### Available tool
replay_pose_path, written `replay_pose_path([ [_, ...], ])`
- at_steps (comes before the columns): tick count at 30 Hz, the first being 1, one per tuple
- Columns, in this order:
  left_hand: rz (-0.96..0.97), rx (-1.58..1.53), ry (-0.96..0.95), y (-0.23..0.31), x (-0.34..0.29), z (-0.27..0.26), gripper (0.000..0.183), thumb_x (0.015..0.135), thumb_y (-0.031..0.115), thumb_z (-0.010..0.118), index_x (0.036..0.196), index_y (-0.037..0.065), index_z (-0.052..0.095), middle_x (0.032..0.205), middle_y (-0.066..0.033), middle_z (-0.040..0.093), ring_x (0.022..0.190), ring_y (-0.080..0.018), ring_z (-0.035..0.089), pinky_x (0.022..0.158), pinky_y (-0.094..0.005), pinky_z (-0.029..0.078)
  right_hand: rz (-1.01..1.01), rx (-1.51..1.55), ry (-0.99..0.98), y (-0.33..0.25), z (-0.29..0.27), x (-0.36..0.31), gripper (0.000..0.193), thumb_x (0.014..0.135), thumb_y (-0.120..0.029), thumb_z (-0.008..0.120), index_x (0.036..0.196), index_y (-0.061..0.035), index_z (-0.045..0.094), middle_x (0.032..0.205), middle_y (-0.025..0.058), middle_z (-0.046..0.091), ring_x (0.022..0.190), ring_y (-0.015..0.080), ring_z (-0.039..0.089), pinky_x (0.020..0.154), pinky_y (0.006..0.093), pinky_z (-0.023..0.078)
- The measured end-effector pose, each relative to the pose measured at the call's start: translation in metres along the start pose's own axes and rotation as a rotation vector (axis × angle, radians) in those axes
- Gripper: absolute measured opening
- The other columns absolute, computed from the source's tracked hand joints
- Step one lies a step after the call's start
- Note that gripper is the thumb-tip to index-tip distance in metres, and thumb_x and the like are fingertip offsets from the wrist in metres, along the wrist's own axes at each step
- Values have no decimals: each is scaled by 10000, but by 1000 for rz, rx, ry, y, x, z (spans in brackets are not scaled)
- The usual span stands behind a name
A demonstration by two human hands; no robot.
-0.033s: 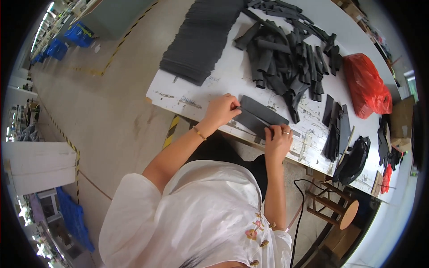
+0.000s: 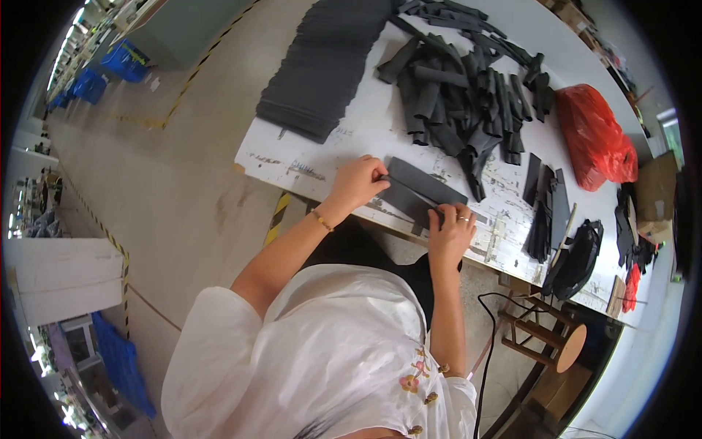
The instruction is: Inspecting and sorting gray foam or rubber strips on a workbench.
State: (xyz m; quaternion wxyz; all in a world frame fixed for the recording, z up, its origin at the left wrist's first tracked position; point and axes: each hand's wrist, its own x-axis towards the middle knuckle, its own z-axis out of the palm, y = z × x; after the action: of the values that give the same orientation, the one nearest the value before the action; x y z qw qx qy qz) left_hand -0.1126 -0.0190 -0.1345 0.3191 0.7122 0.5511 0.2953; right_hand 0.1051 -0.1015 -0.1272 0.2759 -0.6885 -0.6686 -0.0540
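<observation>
A dark grey fabric strip (image 2: 424, 181) lies along the near edge of the white table, with a lengthwise line across it that looks like a fold or a lifted edge. At its left end my left hand (image 2: 356, 183) pinches the cloth between thumb and fingers. My right hand (image 2: 451, 234) has its bent fingers closed on the right end, hiding that corner. Farther off to the left is a long, overlapping row of flat dark strips (image 2: 314, 80). Beyond my hands lies a loose heap of curled dark strips (image 2: 439, 102).
To the right on the white table (image 2: 292, 164) are a red plastic bag (image 2: 594, 139), narrow dark strips (image 2: 542, 219) and a black bag (image 2: 581, 260). A wooden stool (image 2: 570, 347) stands below, beside a black cable (image 2: 479, 358). Blue bins (image 2: 124, 62) sit far left.
The whole view has shifted slightly, with the table's things a little farther left. Both hands keep their hold on the fabric strip.
</observation>
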Motion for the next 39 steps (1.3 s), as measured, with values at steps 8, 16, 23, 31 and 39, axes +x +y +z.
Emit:
replay_pose_path([
  [8,-97,-333,138,-15,54,-19,168,882,188,666,963,41,676,805,-50,678,659,-138,646,608,-279,514,395,218,290,94,-50,39,43,841,-50,666,849,-19,637,828,124,598,718,277,584,650,379,458],
  [16,-287,-480,262,1,147,0,205,915,198,654,995,11,668,791,-22,660,655,-72,623,549,-208,481,580,-278,385,241,-66,100,260,874,-218,680,997,10,660,1044,176,622,921,341,612,768,428,489],
  [23,-188,-392,279,22,182,26,279,861,273,712,930,7,664,764,-64,677,668,-136,640,625,-273,505,471,-737,-192,262,-41,91,177,885,-73,517,967,8,652,1013,138,628,952,300,610,787,370,528],
  [31,-222,-174,242,21,200,35,358,772,281,778,931,-23,677,815,-121,705,751,-209,675,699,-314,518,245,-650,-211,253,-48,84,115,850,-43,541,910,28,609,916,172,640,882,329,624,758,372,533],
  [39,-370,-784,114,33,165,23,216,947,174,574,955,-38,612,811,-114,673,698,-206,644,610,-309,500,117,-518,-128,257,-59,74,70,835,-48,571,864,-2,615,897,165,630,805,343,626,724,418,521],
])
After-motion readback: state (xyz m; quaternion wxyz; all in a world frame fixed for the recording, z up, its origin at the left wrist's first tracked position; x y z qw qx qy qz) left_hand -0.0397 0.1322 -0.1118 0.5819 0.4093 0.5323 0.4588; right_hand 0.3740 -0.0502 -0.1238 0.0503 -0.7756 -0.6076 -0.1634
